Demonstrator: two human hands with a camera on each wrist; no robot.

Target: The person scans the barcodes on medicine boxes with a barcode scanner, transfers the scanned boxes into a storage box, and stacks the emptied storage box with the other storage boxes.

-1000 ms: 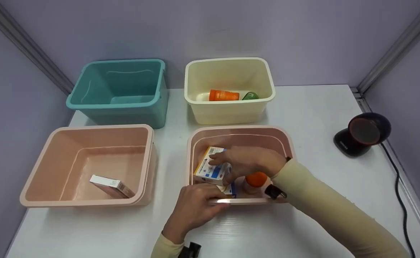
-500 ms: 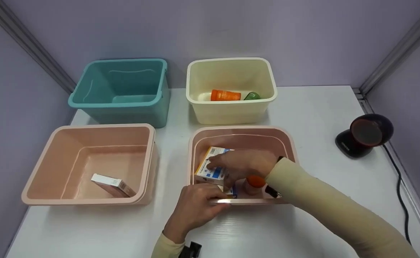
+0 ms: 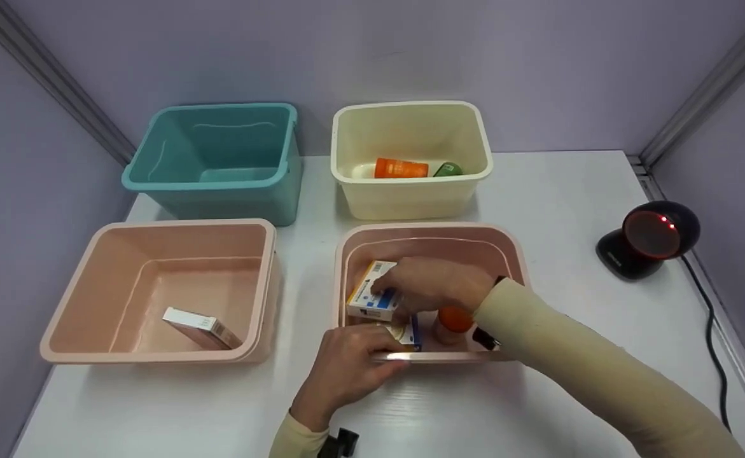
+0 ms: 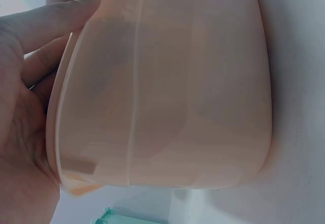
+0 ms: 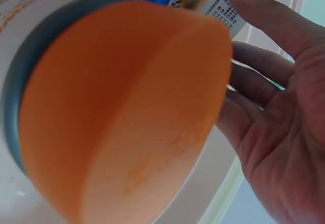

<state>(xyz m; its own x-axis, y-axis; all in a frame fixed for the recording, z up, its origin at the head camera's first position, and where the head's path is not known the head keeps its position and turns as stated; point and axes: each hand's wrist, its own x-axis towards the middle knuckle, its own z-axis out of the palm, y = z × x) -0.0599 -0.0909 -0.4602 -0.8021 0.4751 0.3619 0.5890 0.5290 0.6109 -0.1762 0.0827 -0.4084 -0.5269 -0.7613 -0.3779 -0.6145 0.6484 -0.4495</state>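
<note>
Blue-white box [image 3: 372, 297] is pinched by the right hand [image 3: 432, 284]; left hand [image 3: 345, 369] grasps the pink bin [image 3: 515, 254] rim.

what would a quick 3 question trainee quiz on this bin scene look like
1. True or false: the teal bin holds an orange bottle.
2. Which hand grips the near rim of the pink bin? A left hand B right hand
3. Fill in: the right hand's fingers touch a blue and white ____ inside that bin.

Key
1. False; the orange bottle lies in the cream bin.
2. A
3. box
</note>
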